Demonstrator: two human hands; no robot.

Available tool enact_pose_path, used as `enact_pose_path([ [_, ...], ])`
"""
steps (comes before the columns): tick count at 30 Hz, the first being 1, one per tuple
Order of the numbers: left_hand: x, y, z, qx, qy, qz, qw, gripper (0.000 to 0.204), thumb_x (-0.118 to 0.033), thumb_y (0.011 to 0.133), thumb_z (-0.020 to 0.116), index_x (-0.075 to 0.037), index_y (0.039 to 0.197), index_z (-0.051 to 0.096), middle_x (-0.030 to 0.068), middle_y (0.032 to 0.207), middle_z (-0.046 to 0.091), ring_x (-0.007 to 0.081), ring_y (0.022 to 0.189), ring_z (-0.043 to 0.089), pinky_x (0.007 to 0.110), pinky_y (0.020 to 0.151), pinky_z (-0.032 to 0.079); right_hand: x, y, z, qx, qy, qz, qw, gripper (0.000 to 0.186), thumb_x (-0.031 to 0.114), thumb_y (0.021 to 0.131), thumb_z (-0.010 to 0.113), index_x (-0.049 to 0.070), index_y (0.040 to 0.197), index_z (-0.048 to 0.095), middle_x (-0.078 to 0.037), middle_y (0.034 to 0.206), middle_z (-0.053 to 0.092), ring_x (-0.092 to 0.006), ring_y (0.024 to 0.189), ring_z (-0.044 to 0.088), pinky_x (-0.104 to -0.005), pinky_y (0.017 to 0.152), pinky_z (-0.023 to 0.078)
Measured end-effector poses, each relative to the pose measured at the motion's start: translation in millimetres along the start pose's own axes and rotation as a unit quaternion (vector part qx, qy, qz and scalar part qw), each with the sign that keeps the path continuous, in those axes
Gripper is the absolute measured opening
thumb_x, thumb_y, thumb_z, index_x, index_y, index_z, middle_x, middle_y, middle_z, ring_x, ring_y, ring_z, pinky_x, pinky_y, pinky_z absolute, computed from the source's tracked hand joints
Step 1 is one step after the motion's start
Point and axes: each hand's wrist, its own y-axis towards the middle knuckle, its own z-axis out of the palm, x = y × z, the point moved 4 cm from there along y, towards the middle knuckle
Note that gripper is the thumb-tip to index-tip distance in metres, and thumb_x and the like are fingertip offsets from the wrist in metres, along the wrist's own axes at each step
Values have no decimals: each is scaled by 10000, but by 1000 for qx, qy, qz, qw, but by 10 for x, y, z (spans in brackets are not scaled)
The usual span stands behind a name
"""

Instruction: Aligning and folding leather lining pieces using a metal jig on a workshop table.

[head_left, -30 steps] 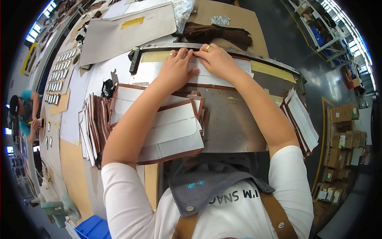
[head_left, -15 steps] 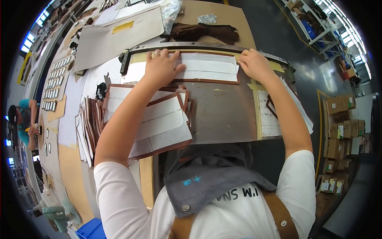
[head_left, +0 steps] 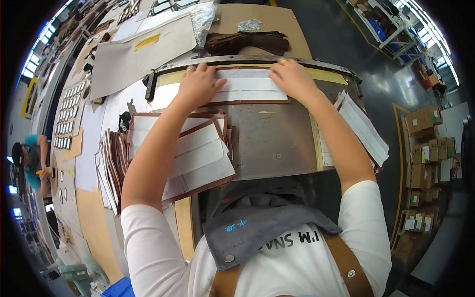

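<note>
My left hand [head_left: 200, 84] rests open, fingers spread, on the left part of a long white panel [head_left: 240, 88] with brown edging. At the panel's right part, my right hand [head_left: 292, 79] lies with slightly bent fingers apart, the thumb toward the middle. Both sets of fingertips are near a metal straightedge bar [head_left: 247, 59] with yellow tape along it, on a metal plate [head_left: 267, 143]. A pile of white, brown-edged pieces [head_left: 198, 153] lies beside my left forearm, next to a fanned stack [head_left: 111, 168]. Another stack [head_left: 361, 126] lies beside my right forearm.
Behind the bar lie dark brown strips [head_left: 247, 43], a large pale sheet [head_left: 138, 59] and crumpled plastic [head_left: 203, 22]. Rows of small pieces [head_left: 69, 114] are at left. A co-worker [head_left: 32, 163] works at the far left. Cardboard boxes [head_left: 425, 153] stand beyond the aisle at right.
My hands were together at the bar a second ago, then spread apart to the panel's ends. Since then my right hand has moved slightly left onto the panel.
</note>
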Motion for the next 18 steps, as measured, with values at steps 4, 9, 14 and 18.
enact_pose_path([
  [4, 115, -19, 12, -20, -51, 33, 998, 458, -412, 835, 457, -74, 1142, 482, 160, 1107, 481, 356, 1007, 474, 426, 846, 394, -136, -278, 80, -27, 150, 212, 965, 237, 219, 783, 556, 22, 904, 505, -181, 849, 577, -347, 829, 554, -438, 709, 438],
  [9, 307, -51, -262, -186, -133, 18, 973, 341, -298, 834, 517, -96, 1109, 504, 161, 1082, 501, 343, 943, 525, 392, 798, 422, -194, -705, -519, -177, 256, 300, 902, 111, 98, 806, 514, 31, 893, 497, -131, 734, 570, -217, 651, 574, -313, 562, 435],
  [14, 657, -469, -466, -189, -183, -13, 965, 276, -224, 850, 506, -56, 1066, 538, 166, 1081, 503, 322, 995, 499, 349, 860, 381, -695, -2098, -1430, -343, 169, 306, 872, 140, 76, 843, 519, 40, 978, 532, -10, 849, 542, -71, 765, 509, -195, 677, 415],
  [18, 704, -598, -469, -170, -180, -41, 968, 262, -204, 842, 515, -59, 1057, 546, 156, 1082, 506, 315, 994, 496, 348, 863, 378, -1047, -2953, -1490, -241, -18, 403, 883, 108, 106, 827, 543, 39, 906, 572, -38, 898, 533, -154, 858, 503, -279, 736, 413],
])
